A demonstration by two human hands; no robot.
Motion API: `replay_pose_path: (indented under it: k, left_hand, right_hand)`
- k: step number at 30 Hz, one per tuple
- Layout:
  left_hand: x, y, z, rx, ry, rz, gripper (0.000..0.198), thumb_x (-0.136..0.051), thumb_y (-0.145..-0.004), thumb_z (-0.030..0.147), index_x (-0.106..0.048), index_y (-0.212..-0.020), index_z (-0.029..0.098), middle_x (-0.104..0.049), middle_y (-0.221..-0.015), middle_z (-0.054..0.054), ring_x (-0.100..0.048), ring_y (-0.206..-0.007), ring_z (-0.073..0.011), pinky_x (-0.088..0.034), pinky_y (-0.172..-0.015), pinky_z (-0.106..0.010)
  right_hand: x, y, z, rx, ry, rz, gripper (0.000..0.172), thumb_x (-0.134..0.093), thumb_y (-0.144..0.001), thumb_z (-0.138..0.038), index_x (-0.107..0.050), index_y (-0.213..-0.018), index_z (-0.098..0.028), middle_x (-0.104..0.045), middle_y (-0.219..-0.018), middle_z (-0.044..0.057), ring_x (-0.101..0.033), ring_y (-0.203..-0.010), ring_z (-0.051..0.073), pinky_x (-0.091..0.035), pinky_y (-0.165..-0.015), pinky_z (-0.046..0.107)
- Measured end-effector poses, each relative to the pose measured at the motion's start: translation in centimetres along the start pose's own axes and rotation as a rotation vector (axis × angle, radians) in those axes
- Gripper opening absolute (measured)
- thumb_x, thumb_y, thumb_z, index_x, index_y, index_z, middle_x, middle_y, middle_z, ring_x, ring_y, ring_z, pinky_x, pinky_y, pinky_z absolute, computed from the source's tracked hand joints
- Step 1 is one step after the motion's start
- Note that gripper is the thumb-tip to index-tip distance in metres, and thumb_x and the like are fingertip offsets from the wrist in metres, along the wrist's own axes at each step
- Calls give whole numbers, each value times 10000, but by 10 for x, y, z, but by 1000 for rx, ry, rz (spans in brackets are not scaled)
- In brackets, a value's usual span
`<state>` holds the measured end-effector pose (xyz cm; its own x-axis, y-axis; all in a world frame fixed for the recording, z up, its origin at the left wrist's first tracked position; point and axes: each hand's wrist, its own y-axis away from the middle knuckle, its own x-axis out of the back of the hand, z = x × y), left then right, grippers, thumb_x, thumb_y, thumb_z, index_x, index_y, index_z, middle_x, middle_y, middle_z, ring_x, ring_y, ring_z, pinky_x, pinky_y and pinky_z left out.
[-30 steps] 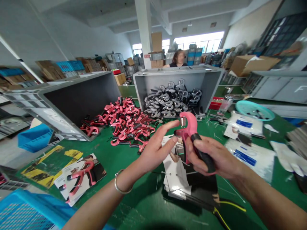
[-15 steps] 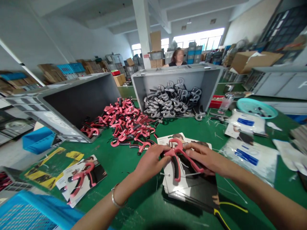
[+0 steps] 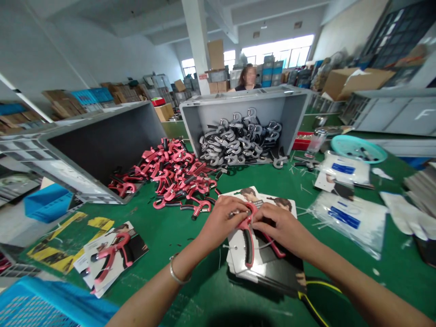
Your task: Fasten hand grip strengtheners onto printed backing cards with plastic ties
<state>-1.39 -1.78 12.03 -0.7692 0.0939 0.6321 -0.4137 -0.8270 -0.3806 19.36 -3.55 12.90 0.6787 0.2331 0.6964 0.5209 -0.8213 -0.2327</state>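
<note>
A red and black hand grip strengthener (image 3: pixel 250 250) lies on a stack of printed cards (image 3: pixel 262 270), its handles towards me. My left hand (image 3: pixel 225 218) is closed on its upper left part, thumb and fingers by the spring end. My right hand (image 3: pixel 281 225) has its fingers pinched against the upper right of the same strengthener, and its fingertips partly hide the body. A thin pale cable tie (image 3: pixel 226 247) runs across the card and behind the handles. To the left, another strengthener (image 3: pixel 114 256) lies on a card.
Red strengtheners (image 3: pixel 180 170) spill from a tipped grey crate (image 3: pixel 78 150). A second crate (image 3: pixel 296 118) holds grey ones. Bags of cable ties (image 3: pixel 354 227), a turquoise plate (image 3: pixel 357 141) and yellow-handled pliers (image 3: pixel 320 283) lie right. A blue basket (image 3: pixel 51 304) stands front left. A person (image 3: pixel 248 79) is beyond.
My right hand has moved up and left from the right handle to the strengthener's upper part, its fingers now pinched. My left fingers have curled in closer. The view has shifted slightly.
</note>
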Motion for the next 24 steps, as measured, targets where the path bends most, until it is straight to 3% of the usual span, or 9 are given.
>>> replay_pose_path:
  k: [3,6,11,24]
  left_hand:
    - [-7,3,-1,39,83,50,71,-663,-861,207,-725,-827,216,-717,-825,-16,-603,-880,-191,-413,-876,-341]
    - [-10,4,-5,82,176,109,50,-680,-848,210,-728,-834,211,-727,-862,-22,-615,-896,-189,-424,-881,-334]
    - [-12,4,-12,146,303,111,70,-676,-853,229,-742,-862,206,-741,-926,-37,-640,-940,-192,-438,-929,-343]
    - [-14,7,-11,145,342,147,64,-697,-836,212,-760,-846,206,-748,-917,-45,-652,-952,-193,-445,-952,-350]
  right_hand:
    - [-3,-11,6,-59,-118,60,123,-614,-915,-286,-678,-834,-220,-630,-958,28,-583,-971,196,-423,-889,347]
    - [-3,-13,6,-74,-204,73,183,-579,-931,-288,-680,-799,-211,-612,-1099,50,-550,-1096,213,-393,-976,381]
    - [-1,-6,3,-44,-163,6,188,-575,-932,-293,-689,-800,-223,-542,-1293,45,-465,-1243,230,-309,-1078,425]
    - [-4,-4,7,-21,-98,-11,183,-584,-927,-324,-688,-809,-231,-532,-1338,38,-465,-1246,249,-313,-1077,459]
